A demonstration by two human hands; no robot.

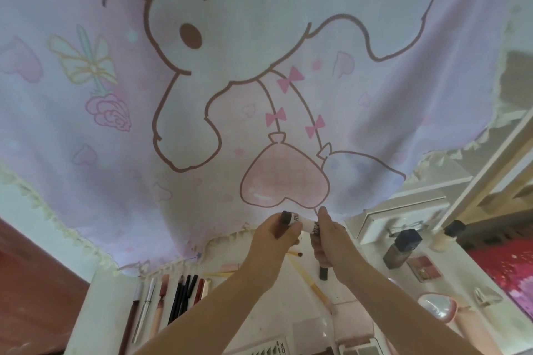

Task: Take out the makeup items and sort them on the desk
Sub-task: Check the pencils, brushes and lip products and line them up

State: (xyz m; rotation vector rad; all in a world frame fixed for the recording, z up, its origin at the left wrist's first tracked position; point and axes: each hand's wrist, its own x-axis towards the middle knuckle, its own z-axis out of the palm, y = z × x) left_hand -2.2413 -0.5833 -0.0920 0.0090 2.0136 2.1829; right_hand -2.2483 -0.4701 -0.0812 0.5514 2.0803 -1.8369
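Note:
Both my hands are raised over the white desk. My left hand grips a small tube with a dark cap and a white body. My right hand is closed around a dark stick-like item whose lower end pokes out below the fist; its fingers also touch the tube's ribbed end. A row of pencils, pens and lipsticks lies side by side at the left of the desk. A thin yellow brush lies under my arms.
A pink cartoon cloth hangs behind the desk. At the right stand a dark-capped foundation bottle, a small jar, a pink blush compact, a pink heart-shaped case and a white box. A palette lies at the front edge.

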